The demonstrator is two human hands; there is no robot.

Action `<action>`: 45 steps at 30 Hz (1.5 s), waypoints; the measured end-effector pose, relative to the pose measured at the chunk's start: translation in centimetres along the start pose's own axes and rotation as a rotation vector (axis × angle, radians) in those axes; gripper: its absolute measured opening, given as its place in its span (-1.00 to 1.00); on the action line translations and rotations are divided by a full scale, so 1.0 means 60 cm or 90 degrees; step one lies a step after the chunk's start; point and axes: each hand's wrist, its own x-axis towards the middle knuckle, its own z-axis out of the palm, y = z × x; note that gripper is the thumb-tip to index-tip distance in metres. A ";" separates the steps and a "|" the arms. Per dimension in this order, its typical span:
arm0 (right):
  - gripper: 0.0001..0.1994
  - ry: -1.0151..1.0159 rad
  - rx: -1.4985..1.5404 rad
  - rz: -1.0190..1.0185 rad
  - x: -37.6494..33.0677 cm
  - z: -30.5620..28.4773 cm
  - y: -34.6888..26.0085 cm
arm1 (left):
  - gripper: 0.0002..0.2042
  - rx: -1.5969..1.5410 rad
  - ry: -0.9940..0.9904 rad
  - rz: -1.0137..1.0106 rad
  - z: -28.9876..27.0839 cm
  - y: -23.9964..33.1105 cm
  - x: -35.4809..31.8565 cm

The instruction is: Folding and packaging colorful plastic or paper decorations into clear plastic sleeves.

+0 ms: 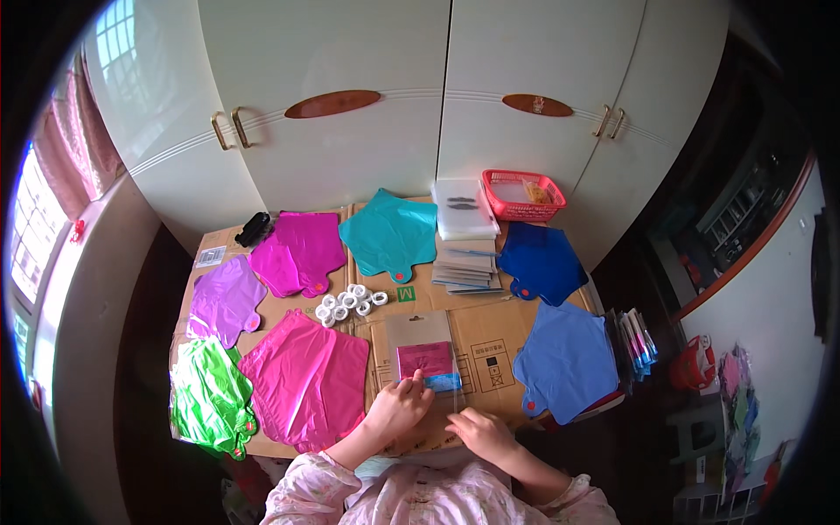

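A clear plastic bag (416,325) with a grey card lies flat before me. Within its outline are a folded pink foil piece (426,357) and a blue strip (448,381). My left hand (402,408) rests on the lower left of this packet, a finger stretched onto the pink foil and nothing gripped. Right of it, my right hand (480,434) has its fingertips closed at the bag's lower end; the thin film between them is hard to see. Left of the packet lies a large pink foil balloon (306,381), flat. White ribbon rolls (352,300) sit in a cluster behind.
More flat foil balloons cover the cardboard (468,328): green (208,394), purple (226,297), magenta (299,251), teal (390,234), dark blue (541,260), light blue (569,359). Grey cards (464,273), clear bags (448,229) and a red basket (547,211) stand behind; filled packets (637,337) at right.
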 end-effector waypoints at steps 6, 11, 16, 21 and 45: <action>-0.69 0.070 0.114 -0.017 0.047 -0.012 0.053 | -0.82 -0.045 0.004 -0.006 -0.010 -0.001 0.000; -0.69 0.022 0.040 -0.109 0.070 -0.025 0.078 | -0.83 -0.056 -0.003 0.003 -0.007 -0.004 0.000; -0.78 0.045 0.033 -0.143 0.079 -0.008 0.090 | -0.81 -0.056 -0.014 -0.004 -0.009 -0.002 0.001; -0.88 0.069 0.091 -0.127 0.088 -0.002 0.098 | -0.81 -0.064 -0.015 -0.012 -0.017 0.001 0.002; -0.86 0.083 0.104 -0.166 0.089 -0.006 0.110 | -0.80 -0.105 0.030 -0.090 -0.013 0.056 0.007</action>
